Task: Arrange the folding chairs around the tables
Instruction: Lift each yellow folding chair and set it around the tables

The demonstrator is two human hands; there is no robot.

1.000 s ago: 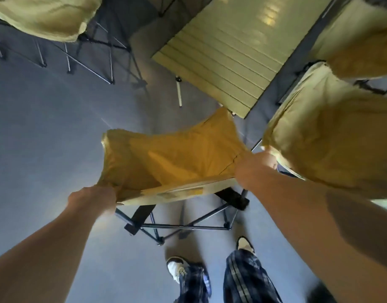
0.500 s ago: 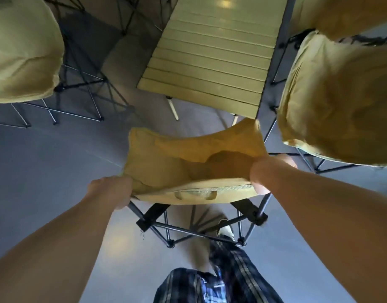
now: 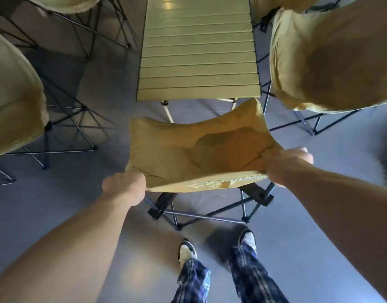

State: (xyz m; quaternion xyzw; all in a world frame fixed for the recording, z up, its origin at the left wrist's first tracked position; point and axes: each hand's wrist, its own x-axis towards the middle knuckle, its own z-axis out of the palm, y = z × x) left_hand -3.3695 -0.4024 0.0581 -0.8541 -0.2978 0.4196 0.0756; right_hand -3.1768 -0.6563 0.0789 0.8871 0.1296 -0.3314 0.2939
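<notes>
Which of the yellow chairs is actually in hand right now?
The middle chair, at the table's short end: the left hand and right hand grip its back corners. Others stand untouched.

A single wide-angle head-worn view looks steeply down and forward from close above, with the tan fabric folding chair on a dark metal frame [image 3: 194,149] at centre, the slatted pale-green table [image 3: 198,51] just beyond it, and grey floor [image 3: 57,204] curving outward at the edges.
</notes>
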